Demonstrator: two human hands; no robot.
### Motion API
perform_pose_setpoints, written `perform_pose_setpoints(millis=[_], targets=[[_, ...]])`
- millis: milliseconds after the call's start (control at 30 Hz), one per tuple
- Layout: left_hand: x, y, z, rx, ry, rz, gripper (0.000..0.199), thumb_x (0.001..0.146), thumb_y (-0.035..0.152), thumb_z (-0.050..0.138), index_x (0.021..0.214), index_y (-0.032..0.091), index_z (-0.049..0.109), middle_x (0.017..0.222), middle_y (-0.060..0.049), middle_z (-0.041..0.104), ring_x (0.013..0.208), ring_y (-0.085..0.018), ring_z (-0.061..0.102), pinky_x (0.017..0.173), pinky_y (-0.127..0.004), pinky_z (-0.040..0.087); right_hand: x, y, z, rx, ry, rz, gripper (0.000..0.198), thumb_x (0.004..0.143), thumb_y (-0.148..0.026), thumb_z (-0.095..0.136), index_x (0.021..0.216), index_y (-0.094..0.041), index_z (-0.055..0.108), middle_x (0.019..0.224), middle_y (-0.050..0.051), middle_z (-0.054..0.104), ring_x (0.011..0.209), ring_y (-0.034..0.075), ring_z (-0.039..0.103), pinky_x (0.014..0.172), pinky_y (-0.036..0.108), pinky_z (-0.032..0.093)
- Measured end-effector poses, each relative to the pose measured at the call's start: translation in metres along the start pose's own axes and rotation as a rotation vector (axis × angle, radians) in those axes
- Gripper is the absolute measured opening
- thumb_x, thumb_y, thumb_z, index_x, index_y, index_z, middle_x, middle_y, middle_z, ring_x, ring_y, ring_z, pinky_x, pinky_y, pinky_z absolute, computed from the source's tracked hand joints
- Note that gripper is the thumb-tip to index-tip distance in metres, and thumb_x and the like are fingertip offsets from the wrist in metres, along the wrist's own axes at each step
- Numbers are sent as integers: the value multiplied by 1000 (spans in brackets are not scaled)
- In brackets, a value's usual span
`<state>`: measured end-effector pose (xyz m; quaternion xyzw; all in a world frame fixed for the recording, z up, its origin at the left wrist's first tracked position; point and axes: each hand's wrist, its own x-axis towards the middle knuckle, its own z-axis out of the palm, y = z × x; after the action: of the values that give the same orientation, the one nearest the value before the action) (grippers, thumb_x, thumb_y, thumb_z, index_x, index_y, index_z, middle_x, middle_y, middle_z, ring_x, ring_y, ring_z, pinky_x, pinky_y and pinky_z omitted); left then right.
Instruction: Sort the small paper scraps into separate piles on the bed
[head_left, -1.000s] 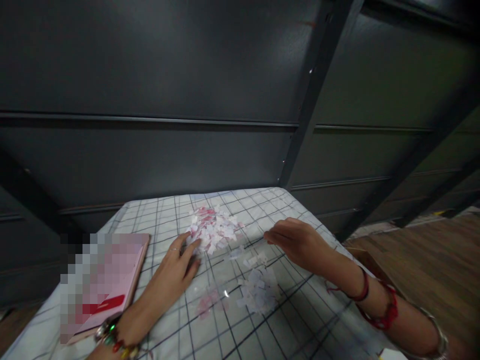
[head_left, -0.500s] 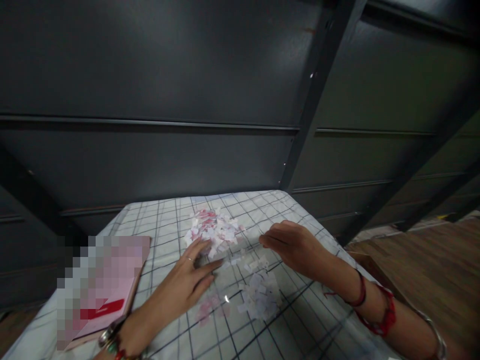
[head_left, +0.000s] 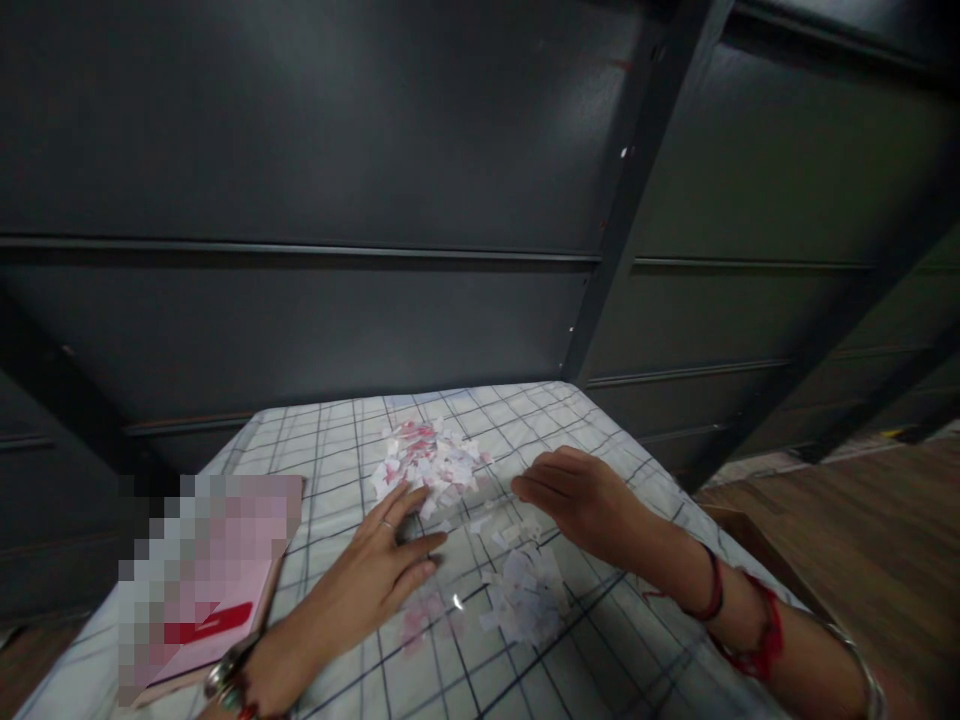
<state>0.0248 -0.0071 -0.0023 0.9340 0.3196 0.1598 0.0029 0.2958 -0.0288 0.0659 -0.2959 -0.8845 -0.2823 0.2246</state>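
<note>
A mixed heap of white and pink paper scraps lies toward the back of the table. My left hand rests by its near edge, fingers spread and the fingertips at the scraps. My right hand hovers to the right of the heap with its fingers pressed together; whatever is between them, if anything, is hidden. Nearer to me is a pile of white paper scraps, with a few loose ones just behind it. Left of that pile lies a smaller patch of pink scraps, beside a small bright glint.
The table wears a white checked cloth. At its left edge lies a pink, partly pixelated flat object with a red patch. Dark metal panels rise behind the table. An open cardboard box stands on the wooden floor at right.
My right hand has shifted slightly left and down, its fingers still together. The left hand stays at the heap's near edge, its fingers a little moved. The view has tilted slightly.
</note>
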Motion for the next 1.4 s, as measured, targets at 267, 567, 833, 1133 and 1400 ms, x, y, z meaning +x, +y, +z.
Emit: perform_pose_setpoints(millis=[267, 567, 833, 1133, 1400], targets=[[0, -2, -1, -34, 27, -7, 28, 90, 33, 45, 112, 29, 63, 139, -8, 34, 129, -34, 31, 98, -54, 38, -2, 5, -5, -14, -32, 96, 28, 89, -11, 36, 72, -17, 58, 59, 1, 52, 56, 12, 37, 54, 28, 27], [0, -1, -2, -29, -11, -21, 29, 91, 32, 43, 111, 29, 63, 139, -9, 31, 129, -35, 30, 99, -53, 38, 5, 2, 7, 4, -73, 65, 28, 84, -5, 35, 74, -17, 57, 57, -1, 48, 55, 12, 34, 55, 28, 24], [-1, -5, 2, -39, 22, -22, 28, 90, 30, 44, 110, 29, 63, 139, -9, 32, 130, -34, 29, 100, -54, 35, -5, 9, -8, -29, -49, 131, 27, 88, -12, 38, 70, -18, 57, 56, -1, 49, 56, 12, 34, 54, 27, 24], [0, 1, -6, -63, 41, -13, 27, 90, 31, 45, 106, 27, 66, 139, -9, 35, 127, -32, 36, 97, -49, 41, 10, -1, 8, 42, -113, 75, 25, 85, -6, 36, 76, -18, 55, 58, -2, 47, 55, 11, 33, 55, 28, 23], [0, 1, -8, -39, -6, -25, 28, 91, 29, 42, 108, 28, 64, 139, -9, 31, 128, -33, 33, 98, -50, 39, 4, 6, -1, 12, -130, 90, 26, 86, -8, 36, 71, -18, 55, 55, -2, 46, 53, 11, 30, 53, 29, 20]])
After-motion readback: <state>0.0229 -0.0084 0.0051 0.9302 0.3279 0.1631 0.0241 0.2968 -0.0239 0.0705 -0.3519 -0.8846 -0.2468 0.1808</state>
